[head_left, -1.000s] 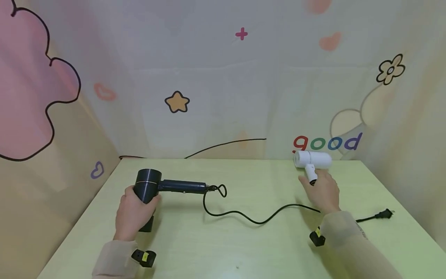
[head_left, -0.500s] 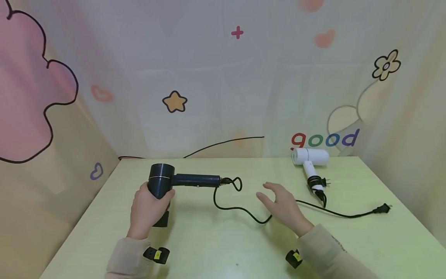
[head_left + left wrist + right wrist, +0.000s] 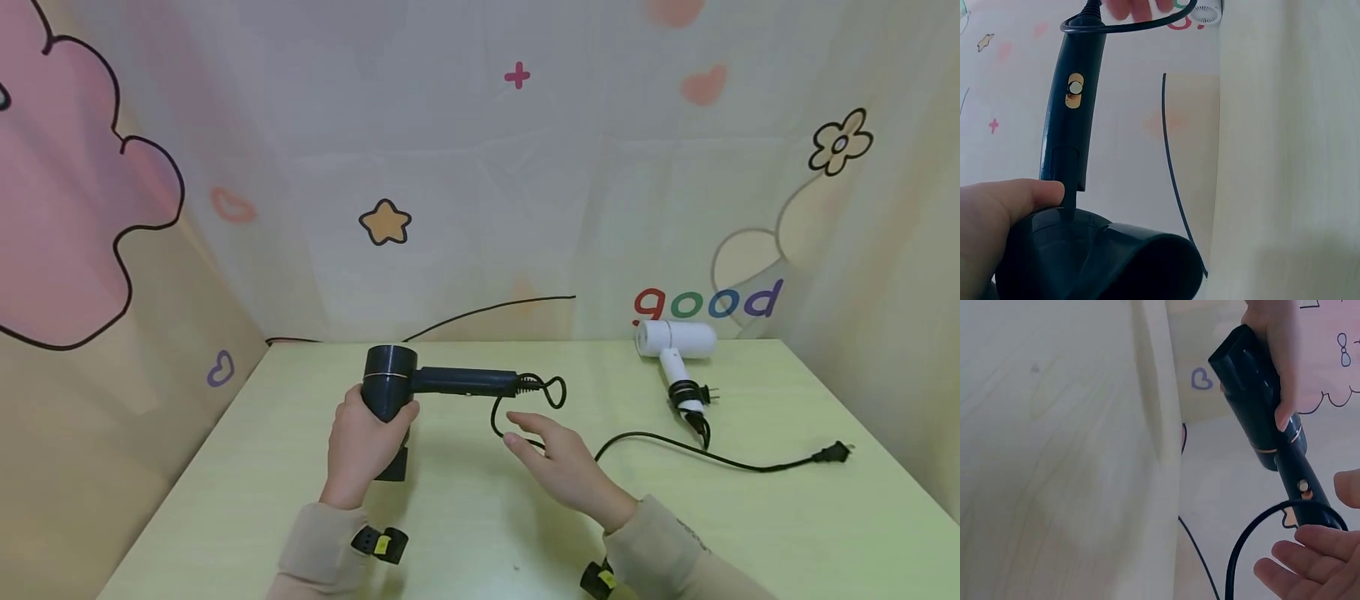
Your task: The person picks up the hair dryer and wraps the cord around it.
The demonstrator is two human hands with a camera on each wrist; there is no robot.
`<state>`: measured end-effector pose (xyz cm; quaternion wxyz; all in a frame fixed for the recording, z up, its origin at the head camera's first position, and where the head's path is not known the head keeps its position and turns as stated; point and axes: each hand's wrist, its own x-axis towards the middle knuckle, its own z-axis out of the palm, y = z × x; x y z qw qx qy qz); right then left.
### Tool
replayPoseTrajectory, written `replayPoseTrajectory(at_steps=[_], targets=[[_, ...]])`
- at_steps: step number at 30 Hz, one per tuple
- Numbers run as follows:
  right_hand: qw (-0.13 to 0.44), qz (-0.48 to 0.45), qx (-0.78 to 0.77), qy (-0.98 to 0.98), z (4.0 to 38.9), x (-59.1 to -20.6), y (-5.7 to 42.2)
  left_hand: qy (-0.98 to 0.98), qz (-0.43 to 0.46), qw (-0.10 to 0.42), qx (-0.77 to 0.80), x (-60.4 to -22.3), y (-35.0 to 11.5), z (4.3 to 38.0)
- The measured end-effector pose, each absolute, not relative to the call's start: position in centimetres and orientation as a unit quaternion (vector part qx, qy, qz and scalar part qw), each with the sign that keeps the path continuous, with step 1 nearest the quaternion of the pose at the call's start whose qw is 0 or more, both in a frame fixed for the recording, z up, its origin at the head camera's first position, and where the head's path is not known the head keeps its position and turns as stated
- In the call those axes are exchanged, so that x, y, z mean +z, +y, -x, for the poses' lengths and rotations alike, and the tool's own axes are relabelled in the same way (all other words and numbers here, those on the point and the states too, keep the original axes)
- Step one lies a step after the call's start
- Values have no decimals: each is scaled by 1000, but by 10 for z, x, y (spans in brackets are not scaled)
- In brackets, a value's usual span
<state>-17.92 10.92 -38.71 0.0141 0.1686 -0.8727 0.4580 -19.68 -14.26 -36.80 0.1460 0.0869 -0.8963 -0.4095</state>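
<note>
A dark navy hair dryer (image 3: 465, 382) is held by its barrel in my left hand (image 3: 367, 442), its handle pointing right above the table. In the left wrist view my thumb (image 3: 1041, 194) lies over the barrel where the handle joins, and a gold switch (image 3: 1074, 90) shows on the handle. The nozzle (image 3: 1154, 269) faces toward that camera's lower right. My right hand (image 3: 562, 471) is near the handle's cord end, fingers extended and thumb apart. In the right wrist view its fingers (image 3: 1310, 562) overlap the handle's end and the looped cord (image 3: 1244, 540).
The dryer's black cord (image 3: 660, 437) runs right across the table to its plug (image 3: 832, 452). A white hair dryer (image 3: 678, 342), its cord wrapped around the handle, lies at the back right of the pale table (image 3: 465, 533). A printed curtain (image 3: 450, 150) hangs behind.
My left hand has carried the navy hair dryer rightward. My right hand has left the white dryer's handle and come left, close to the navy dryer's cord end.
</note>
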Motion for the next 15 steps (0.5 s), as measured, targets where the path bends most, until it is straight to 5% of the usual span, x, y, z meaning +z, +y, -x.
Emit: replayPoseTrajectory(at_steps=[15], targets=[[23,-114,601,-791,180,-376,93,-893,-94,141,-418,-376,-118,198]])
